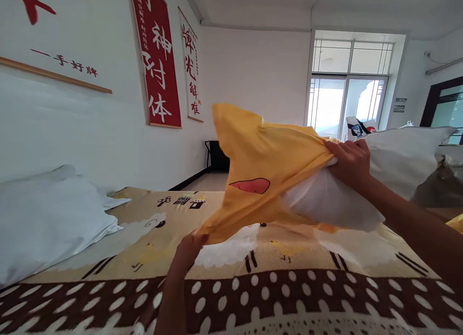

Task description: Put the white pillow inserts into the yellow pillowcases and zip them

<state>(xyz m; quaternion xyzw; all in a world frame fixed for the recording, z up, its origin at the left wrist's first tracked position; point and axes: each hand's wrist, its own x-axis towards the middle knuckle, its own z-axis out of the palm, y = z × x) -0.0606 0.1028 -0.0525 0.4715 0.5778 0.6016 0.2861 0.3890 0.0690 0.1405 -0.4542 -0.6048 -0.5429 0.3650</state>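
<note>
Pillow (pixel 401 156): looks partly inside the yellow cover (pixel 267 147); a big white part sticks out.
Left hand (pixel 188 249): pinching a cover corner.
Right hand (pixel 350 160): pinching the cover's edge.

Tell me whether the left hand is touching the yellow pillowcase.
Touching. The head view shows the left hand with its fingers closed on the lower left corner of the yellow pillowcase, the cloth stretched from that grip.
</note>
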